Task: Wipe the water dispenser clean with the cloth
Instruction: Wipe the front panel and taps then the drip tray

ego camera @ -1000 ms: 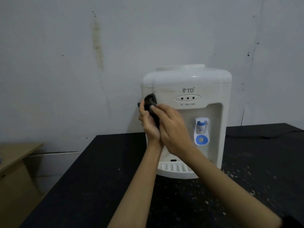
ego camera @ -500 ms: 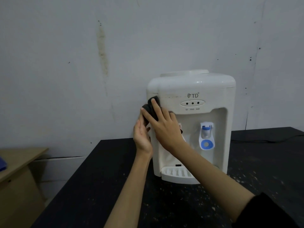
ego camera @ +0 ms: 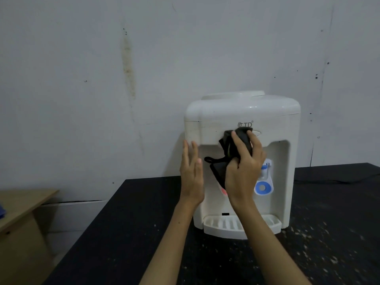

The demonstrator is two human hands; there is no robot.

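A: What's your left hand (ego camera: pixel 191 175) doing, left of centre?

B: It's flat, fingers straight and together, against the left front corner of the white water dispenser (ego camera: pixel 242 161) on the black table (ego camera: pixel 127 233).

A: And your right hand (ego camera: pixel 244 167)?

B: At frame centre, it's gripping the dark cloth (ego camera: pixel 230 153), pressing it on the front panel under the logo.

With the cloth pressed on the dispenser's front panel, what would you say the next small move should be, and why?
Probably sweep the cloth rightward along the front band. The right hand presses it just under the logo on the water dispenser, at the near end of the indicator panel, so the rest of that band looks not yet covered. The left hand lies flat on the left side, steadying the unit.
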